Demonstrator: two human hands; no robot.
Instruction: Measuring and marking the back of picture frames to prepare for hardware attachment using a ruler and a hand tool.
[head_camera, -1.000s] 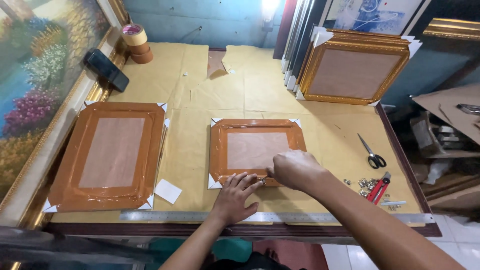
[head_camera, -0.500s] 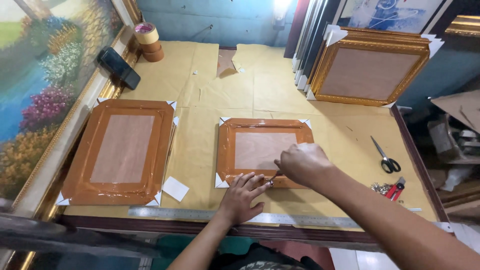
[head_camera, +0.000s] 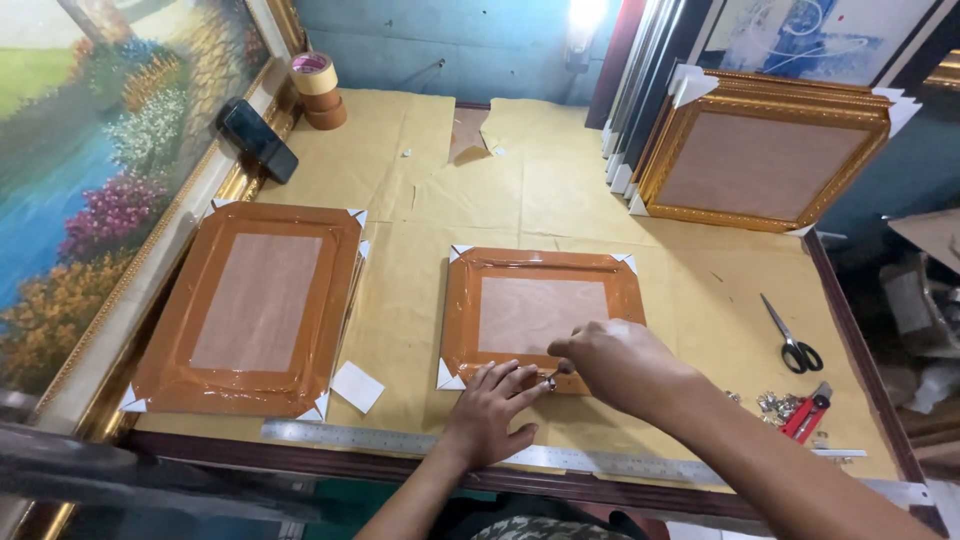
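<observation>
Now left hand (head_camera: 490, 410) flat on taped frame (head_camera: 540, 315) lower edge; right hand (head_camera: 615, 365) pinching small metal piece (head_camera: 551, 381) there.

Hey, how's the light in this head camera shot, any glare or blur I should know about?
Head view: a bright lamp at top centre blows out; soft sheen on the brown tape of the small frame; both hands, left hand and right hand, look sharp; edges bend slightly.

small frame (head_camera: 540, 312) centre | large frame (head_camera: 250, 305) left | scissors (head_camera: 792, 338) right
</observation>
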